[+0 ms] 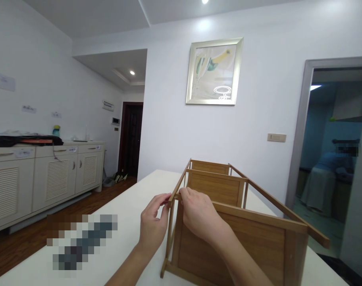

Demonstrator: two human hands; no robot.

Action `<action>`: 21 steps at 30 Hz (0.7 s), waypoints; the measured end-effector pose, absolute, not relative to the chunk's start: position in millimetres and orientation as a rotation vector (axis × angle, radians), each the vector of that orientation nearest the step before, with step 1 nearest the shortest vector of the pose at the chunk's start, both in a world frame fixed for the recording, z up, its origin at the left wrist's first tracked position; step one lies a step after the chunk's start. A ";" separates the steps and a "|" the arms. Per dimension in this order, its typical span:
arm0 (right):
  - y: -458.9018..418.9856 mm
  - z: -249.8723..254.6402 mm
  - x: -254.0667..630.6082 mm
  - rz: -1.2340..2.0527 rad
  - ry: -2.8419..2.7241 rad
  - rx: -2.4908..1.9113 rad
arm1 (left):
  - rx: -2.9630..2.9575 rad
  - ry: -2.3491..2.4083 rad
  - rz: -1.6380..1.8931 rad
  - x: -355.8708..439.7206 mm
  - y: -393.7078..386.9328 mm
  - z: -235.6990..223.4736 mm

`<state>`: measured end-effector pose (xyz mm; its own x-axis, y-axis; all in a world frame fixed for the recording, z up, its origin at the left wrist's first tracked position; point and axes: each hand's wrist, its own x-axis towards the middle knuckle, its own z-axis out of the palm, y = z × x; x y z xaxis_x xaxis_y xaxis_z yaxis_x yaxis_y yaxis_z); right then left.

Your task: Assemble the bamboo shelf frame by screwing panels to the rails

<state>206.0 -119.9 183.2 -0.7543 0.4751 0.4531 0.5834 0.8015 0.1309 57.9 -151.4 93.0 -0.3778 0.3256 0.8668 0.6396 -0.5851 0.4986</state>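
Note:
A brown wooden shelf rack (228,230) lies on its side on a white table (109,254), with several panels set between slim rails. At its near left side, my left hand (154,218) pinches the slim side rail (178,186) between thumb and fingers. My right hand (199,210) is closed over the left corner of the nearest panel, just beside that rail. A narrow gap shows between rail and panel where the two hands meet. The right fingertips are partly hidden, so any small part under them cannot be made out.
A pixelated dark object (85,242) lies on the table at the left. Farther left stands a white cabinet (56,167) with things on top. A framed picture (215,71) hangs on the wall ahead. Through the doorway at right, a person (330,174) is dimly visible.

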 end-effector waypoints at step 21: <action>-125.1 189.2 213.3 -0.271 -2.614 -0.700 | -1.474 -1.366 -2.535 56.1 -141.0 103.9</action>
<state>213.3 -125.1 189.2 -0.7854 0.4324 0.4429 0.5141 0.8542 0.0777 56.1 -141.0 103.9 -0.5815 0.4570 0.6731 0.3109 -0.6397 0.7029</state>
